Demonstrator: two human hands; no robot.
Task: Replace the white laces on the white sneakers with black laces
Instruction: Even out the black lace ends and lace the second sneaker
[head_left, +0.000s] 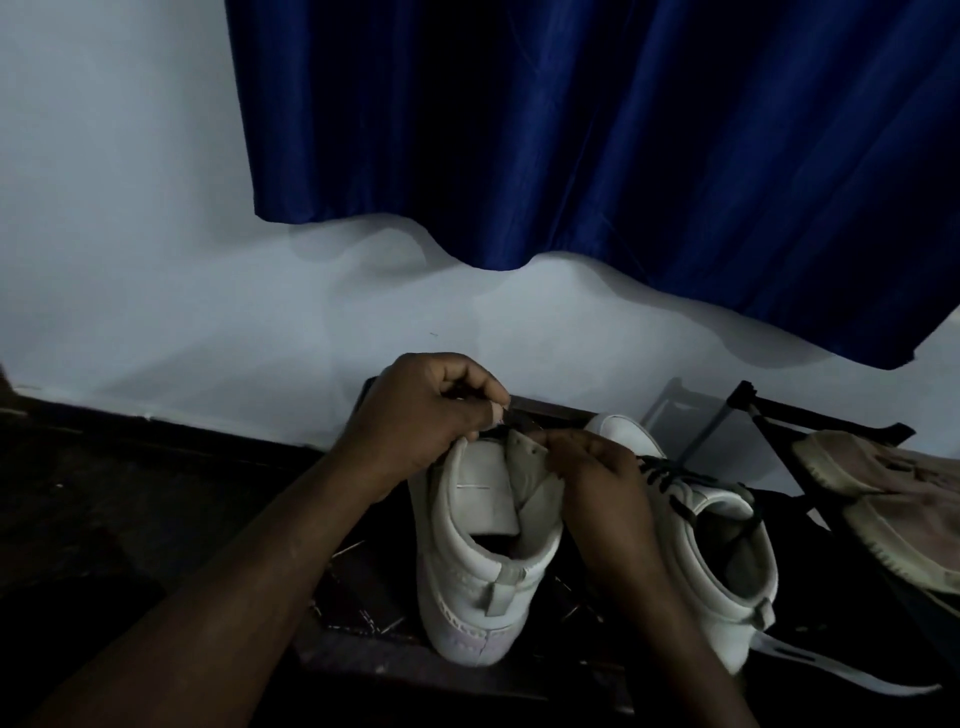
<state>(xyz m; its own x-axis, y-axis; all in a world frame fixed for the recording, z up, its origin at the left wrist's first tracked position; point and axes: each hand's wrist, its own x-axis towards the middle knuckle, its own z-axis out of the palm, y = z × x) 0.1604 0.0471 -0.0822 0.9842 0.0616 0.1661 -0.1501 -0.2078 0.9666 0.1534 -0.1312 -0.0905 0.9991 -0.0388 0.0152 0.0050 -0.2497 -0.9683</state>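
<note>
Setting: a room in a home. Indicators: a blue curtain (597, 130) hangs against a pale painted wall (130, 208); dark floor (104, 493); worn footwear (883, 483) lies on a black rack (831, 418).

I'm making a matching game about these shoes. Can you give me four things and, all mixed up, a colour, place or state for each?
Things:
1 left sneaker
2 right sneaker
3 curtain
4 pale shoes

States:
a dark blue, hanging
b black laces threaded
c far right
d gripped by the right hand while the left hand pinches a dark lace

Pairs: 1-d, 2-b, 3-a, 4-c.
</note>
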